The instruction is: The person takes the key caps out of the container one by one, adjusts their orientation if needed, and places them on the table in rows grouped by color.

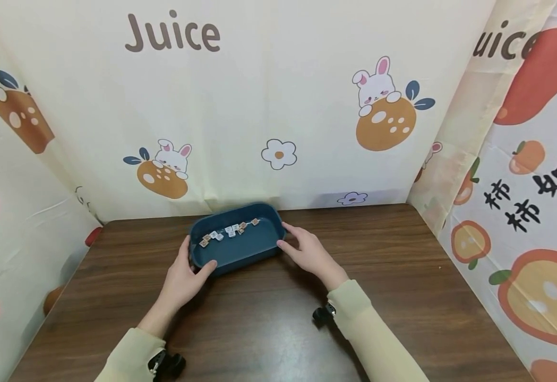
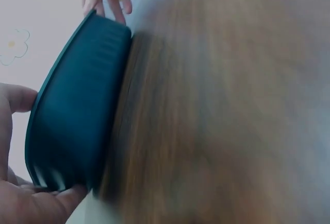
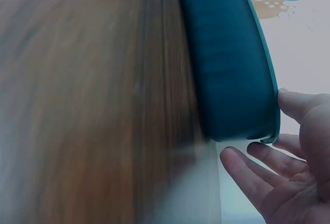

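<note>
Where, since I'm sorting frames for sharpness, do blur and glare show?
Head: tray fairly crisp, pale sheen on the tabletop low in the frame; left wrist: tabletop smeared, worst towards the right, tray clearer; right wrist: tabletop smeared towards the left, tray clearer.

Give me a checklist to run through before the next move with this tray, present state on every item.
1. Left hand on the tray: ok; it holds the left end, thumb at the near side.
2. Right hand gripping firmly: not ok; the thumb is at the rim, but in the right wrist view some fingertips look apart from the tray.
3. Pieces contained: ok; the small white and brown ones lie inside, toward the far side.
4. Tray square to the table's far edge: not ok; it sits slanted, right end farther away.
5. Base flat on the table: cannot tell; no view shows the whole underside.
</note>
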Action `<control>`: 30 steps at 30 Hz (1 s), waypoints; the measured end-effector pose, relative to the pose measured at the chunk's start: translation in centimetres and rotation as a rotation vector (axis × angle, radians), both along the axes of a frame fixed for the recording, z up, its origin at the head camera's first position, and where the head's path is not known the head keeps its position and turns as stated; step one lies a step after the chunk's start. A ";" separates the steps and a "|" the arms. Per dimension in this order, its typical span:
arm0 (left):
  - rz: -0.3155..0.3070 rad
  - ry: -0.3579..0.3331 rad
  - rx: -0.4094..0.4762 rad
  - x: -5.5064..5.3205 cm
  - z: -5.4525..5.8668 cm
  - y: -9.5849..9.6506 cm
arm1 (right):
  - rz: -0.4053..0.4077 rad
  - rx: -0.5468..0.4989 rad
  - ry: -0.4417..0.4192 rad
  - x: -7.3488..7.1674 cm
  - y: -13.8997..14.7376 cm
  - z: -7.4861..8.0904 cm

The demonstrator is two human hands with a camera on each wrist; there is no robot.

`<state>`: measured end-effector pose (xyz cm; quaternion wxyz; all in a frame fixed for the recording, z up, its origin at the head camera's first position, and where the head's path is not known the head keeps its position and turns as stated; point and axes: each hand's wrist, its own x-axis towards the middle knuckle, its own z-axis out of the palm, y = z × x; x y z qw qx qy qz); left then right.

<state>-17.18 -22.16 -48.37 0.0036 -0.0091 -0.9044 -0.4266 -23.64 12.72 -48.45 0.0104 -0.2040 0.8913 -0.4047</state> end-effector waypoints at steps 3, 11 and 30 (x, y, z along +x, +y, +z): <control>-0.039 0.009 0.037 -0.8 -0.2 0.7 | -0.019 -0.008 0.011 0.7 1.4 0.2; -0.094 0.005 0.133 -2.8 -0.8 2.9 | -0.112 -0.097 0.026 1.9 4.3 -0.5; -0.203 0.039 0.318 -3.9 -1.9 3.6 | -0.169 -0.125 0.049 2.2 6.7 -0.4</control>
